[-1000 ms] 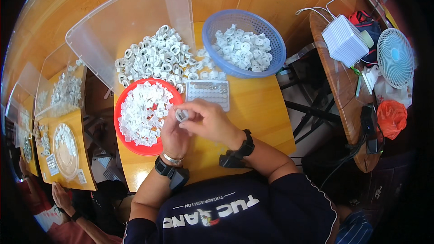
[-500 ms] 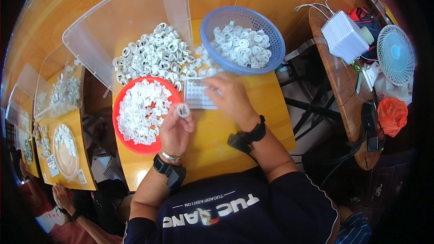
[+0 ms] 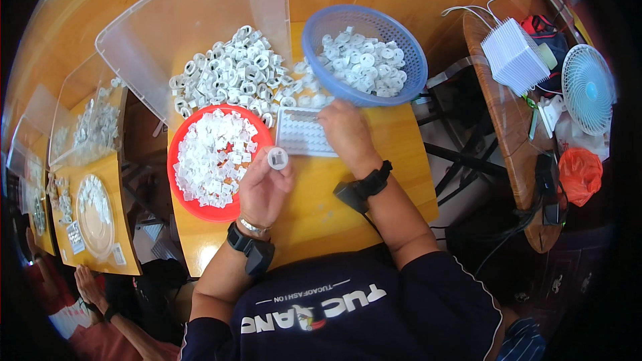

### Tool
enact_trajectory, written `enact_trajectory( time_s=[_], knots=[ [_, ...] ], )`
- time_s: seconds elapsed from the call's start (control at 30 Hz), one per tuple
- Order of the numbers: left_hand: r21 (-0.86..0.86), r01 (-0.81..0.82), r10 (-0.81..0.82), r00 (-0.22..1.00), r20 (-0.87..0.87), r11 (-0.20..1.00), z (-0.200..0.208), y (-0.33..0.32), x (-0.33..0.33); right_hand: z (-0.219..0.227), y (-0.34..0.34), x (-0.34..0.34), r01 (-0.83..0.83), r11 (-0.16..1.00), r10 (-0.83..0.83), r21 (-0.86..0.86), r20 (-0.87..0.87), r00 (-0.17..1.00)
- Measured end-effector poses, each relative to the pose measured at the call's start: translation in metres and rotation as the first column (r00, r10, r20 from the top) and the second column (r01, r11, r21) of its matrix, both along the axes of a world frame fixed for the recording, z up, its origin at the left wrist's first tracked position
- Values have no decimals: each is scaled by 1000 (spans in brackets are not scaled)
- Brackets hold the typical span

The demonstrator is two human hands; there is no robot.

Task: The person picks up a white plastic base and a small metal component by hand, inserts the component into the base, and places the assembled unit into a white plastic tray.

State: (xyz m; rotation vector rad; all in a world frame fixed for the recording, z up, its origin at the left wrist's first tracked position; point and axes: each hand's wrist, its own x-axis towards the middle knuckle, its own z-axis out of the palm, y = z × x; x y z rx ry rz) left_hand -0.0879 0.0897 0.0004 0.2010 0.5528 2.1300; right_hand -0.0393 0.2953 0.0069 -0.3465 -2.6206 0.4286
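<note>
My left hand (image 3: 264,190) is closed around a small round white plastic piece (image 3: 277,158), gripped at the fingertips with its face turned up. A white tray (image 3: 299,135) with rows of small raised shapes lies just beyond it. My right hand (image 3: 349,135) reaches over the tray's right side, its fingers drawn together at the upper right corner; whatever they pinch is hidden. To the left, a red basin (image 3: 175,160) holds many small flat white pieces (image 3: 210,154). Behind the tray, a heap of round white pieces (image 3: 231,70) spreads over the table.
A blue basket (image 3: 421,70) of white round parts stands at the back right, beside a clear plastic panel (image 3: 194,20). On the right, a side table (image 3: 498,93) carries a fan (image 3: 588,83). Another person's hands (image 3: 87,284) are near a table at far left.
My right hand has moved from over the middle of the tray to its upper right corner. My left hand keeps the round piece, slightly turned. The whole view has shifted a little.
</note>
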Motion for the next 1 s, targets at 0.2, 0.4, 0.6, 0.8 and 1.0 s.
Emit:
enact_trajectory(
  time_s=[0.2, 0.4, 0.6, 0.8, 1.0],
  knots=[
    [17, 13, -13, 1000, 21, 1000, 0, 0, 0, 4, 3, 3, 3, 1000, -3, -25, 19, 1000],
    [31, -4, 3, 999, 45, 999, -1, 1, 2, 8, 0, 4, -25, 998, 21, 61, 59, 998],
    [34, 15, -16, 999, 27, 999, -2, 2, 0, 7, 0, 5, -35, 998, 34, 42, 29, 999],
    [42, 10, -11, 1000, 26, 999, -3, 2, 1, 15, -3, 6, -30, 999, 26, 37, 94, 995],
    [20, -13, 13, 999, 48, 1000, -3, 2, 2, 40, -31, 7, -204, 830, 106, -519, -211, 972]
  ],
)
